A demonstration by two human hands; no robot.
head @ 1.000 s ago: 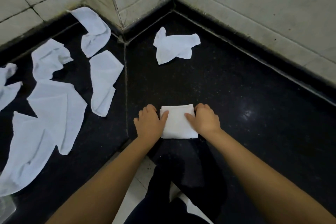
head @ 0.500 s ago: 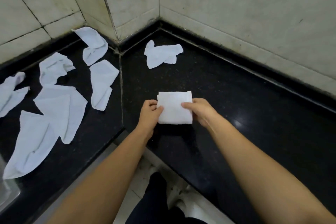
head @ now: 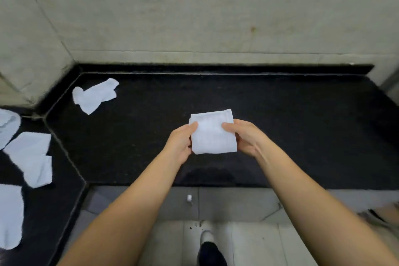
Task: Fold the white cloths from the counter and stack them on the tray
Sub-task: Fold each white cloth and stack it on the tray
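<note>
thumbs (head: pixel 193 125) atop folded cloth (head: pixel 212 134) | l hand (head: pixel 180 143) + r hand (head: pixel 245 136) pinch sides

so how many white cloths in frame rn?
5: folded cloth held in both hands; crumpled cloth by the back corner; three at the left edge, cropped. More may lie out of view.

Right of my hands the counter (head: pixel 302 127) lies bare to its far edge. Loose cloths (head: pixel 32 157) crowd the left; one crumpled cloth (head: pixel 95 97) sits far left. The wall (head: pixel 216 17) blocks beyond.
</note>
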